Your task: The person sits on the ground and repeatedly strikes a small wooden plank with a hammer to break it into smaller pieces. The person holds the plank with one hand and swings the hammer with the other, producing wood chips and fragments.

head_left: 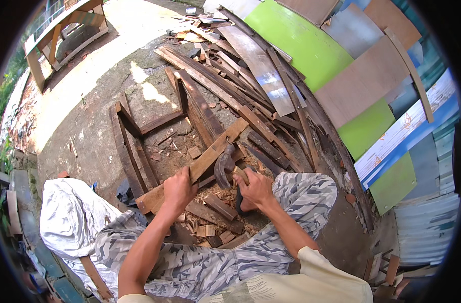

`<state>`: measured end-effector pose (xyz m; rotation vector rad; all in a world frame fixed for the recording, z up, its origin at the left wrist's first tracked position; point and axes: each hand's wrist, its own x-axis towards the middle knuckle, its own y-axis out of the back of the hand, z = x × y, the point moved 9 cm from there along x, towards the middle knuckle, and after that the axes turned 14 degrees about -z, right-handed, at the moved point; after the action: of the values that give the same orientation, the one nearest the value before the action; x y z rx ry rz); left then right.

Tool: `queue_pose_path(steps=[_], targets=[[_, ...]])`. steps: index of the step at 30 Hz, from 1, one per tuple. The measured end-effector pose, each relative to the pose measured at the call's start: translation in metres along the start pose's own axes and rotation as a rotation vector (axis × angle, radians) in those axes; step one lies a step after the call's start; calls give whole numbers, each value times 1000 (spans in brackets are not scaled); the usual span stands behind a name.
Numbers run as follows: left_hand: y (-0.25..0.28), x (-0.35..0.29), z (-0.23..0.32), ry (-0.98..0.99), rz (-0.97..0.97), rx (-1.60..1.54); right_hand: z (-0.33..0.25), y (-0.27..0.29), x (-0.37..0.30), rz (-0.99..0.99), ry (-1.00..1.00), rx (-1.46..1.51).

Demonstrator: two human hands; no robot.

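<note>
My left hand (pixel 180 188) is closed around the middle of a brown wooden plank (pixel 218 150), which slants from lower left to upper right in front of my knees. A claw hammer (pixel 223 169) is in my right hand (pixel 254 188), fingers wrapped round its light wooden handle. The curved metal head lies against or just in front of the plank's near edge; I cannot tell whether they touch. Beyond the plank stands a dark wooden frame (pixel 162 122) with upright legs. Short wood offcuts (pixel 221 207) and sawdust lie below my hands, between my legs.
A long heap of wooden strips (pixel 235 86) stretches away ahead and to the right. Coloured sheets (pixel 296 40) and corrugated metal (pixel 422 227) line the right side. A white cloth (pixel 71 214) lies by my left knee. A wooden table (pixel 64 33) stands far left.
</note>
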<state>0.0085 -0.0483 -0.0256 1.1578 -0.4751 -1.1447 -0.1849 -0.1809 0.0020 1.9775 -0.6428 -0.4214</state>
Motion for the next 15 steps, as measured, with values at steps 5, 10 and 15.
queue_pose_path(steps=[5,10,15], targets=[[6,-4,-1,-34,32,28,-56,-2,-24,-43,465,-31],[9,9,10,-51,28,24,16,7,15,38,-6,-41],[2,0,3,-36,-3,17,-45,10,-17,47,390,-58]])
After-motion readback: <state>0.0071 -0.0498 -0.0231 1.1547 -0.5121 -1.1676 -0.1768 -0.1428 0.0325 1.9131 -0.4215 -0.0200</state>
